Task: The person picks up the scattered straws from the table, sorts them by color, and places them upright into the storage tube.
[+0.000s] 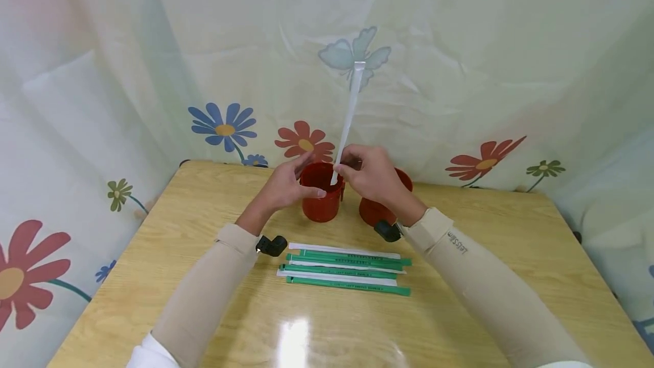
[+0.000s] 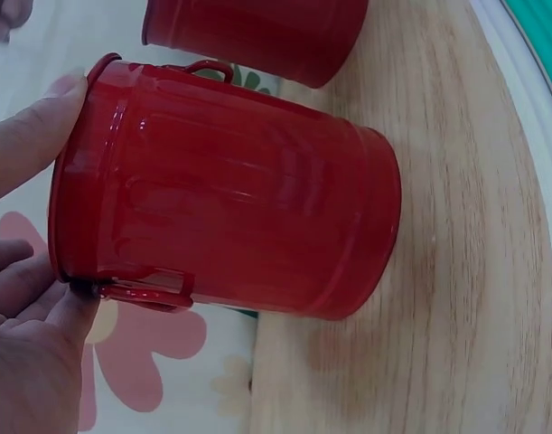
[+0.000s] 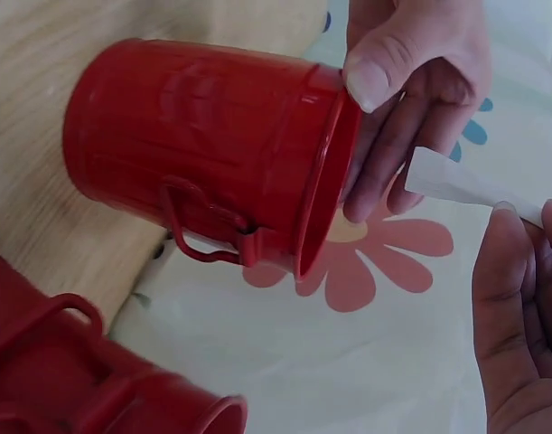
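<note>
A small red metal bucket [image 1: 321, 209] with side handles stands upright near the back of the table. My left hand [image 1: 285, 187] holds it at the rim, thumb on the near side and fingers round the other side. Between thumb and fingers my right hand [image 1: 375, 175] pinches a long white paper-wrapped straw [image 1: 349, 112] close to its lower end. That end is right at the bucket's mouth, and the straw rises steeply, leaning slightly right. In the right wrist view, the flat tip of the straw [image 3: 443, 179] shows just outside the rim.
A second red bucket [image 1: 372, 212] stands to the right, partly hidden behind my right hand. Several green and white wrapped straws [image 1: 347, 270] lie side by side in front of the buckets. Behind the table [image 1: 490, 277] hangs a flowered curtain [image 1: 434, 72].
</note>
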Tool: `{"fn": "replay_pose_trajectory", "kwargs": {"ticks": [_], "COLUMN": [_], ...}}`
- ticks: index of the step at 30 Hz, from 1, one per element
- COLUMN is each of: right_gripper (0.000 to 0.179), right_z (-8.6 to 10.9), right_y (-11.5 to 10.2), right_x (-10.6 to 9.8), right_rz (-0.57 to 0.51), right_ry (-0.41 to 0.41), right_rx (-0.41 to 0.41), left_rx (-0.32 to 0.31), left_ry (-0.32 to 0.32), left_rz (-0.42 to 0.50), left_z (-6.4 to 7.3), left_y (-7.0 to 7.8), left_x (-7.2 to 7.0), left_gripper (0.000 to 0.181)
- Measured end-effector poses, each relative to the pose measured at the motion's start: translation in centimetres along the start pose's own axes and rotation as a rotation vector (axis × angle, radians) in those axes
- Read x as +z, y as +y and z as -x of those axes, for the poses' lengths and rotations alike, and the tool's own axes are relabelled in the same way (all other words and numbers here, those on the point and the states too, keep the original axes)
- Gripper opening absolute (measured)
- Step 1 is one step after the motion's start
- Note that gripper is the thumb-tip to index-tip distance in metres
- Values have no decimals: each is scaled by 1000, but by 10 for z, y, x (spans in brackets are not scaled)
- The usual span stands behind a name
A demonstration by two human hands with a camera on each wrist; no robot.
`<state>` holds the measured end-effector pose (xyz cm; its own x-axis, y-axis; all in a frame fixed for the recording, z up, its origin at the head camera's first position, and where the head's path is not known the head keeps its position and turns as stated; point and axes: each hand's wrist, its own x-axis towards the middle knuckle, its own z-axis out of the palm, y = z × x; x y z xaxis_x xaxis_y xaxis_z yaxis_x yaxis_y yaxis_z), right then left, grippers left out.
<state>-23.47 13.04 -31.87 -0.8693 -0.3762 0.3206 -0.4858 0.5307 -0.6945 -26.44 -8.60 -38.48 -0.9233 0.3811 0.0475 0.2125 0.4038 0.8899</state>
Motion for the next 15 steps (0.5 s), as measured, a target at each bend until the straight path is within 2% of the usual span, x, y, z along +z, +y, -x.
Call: {"fn": "replay_pose_trajectory", "kwargs": {"ticks": [4, 15], "right_gripper": [8, 13], "right_z": [-13, -22], "right_y": [1, 12], "right_x": [4, 14], "right_rz": [5, 34], "right_ry": [-8, -61], "right_rx": [3, 70], "left_rx": [-18, -8], "left_ry": [-2, -12], "left_rz": [-9, -2], "left_z": [-2, -2], "left_y": [1, -4], "left_x": [-2, -2], "left_gripper": [100, 101]}}
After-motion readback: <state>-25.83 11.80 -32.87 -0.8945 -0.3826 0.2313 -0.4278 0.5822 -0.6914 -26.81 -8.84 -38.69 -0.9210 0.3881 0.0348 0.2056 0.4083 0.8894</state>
